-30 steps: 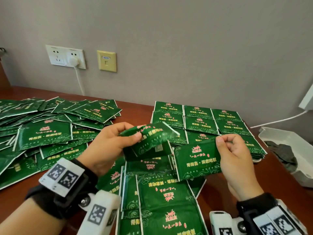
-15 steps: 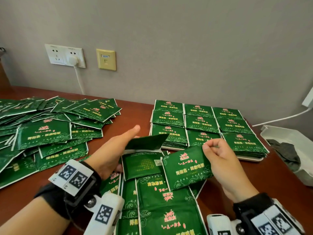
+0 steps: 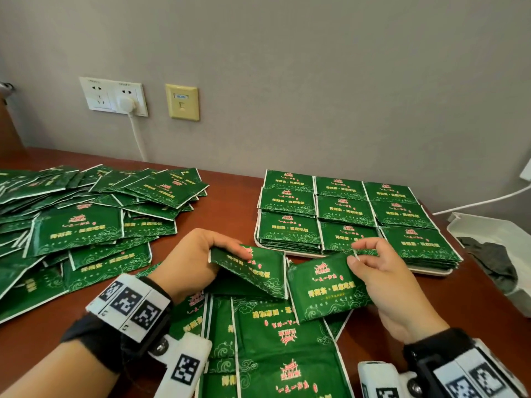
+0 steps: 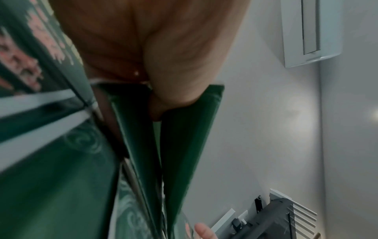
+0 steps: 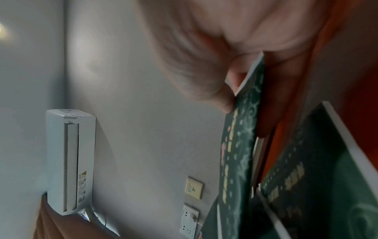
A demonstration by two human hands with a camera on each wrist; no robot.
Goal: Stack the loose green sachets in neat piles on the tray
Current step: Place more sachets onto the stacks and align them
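Note:
In the head view my left hand pinches a green sachet by its top left corner, face up, over a spread of loose sachets near the table's front edge. My right hand pinches another green sachet at its upper right edge, just right of the first. Both sachets hang tilted above the table. The white tray behind them carries neat piles of sachets in three columns. The left wrist view shows my thumb on a sachet; the right wrist view shows fingers gripping a sachet edge.
A big loose heap of green sachets covers the table's left side. A white bin with a dark cloth stands at the right edge. Wall sockets and a cable are behind. Bare brown table lies between heap and tray.
My left hand dropped its sachet bundle, then took hold of a single sachet face up. My right hand moved its sachet down and slightly left, still holding it.

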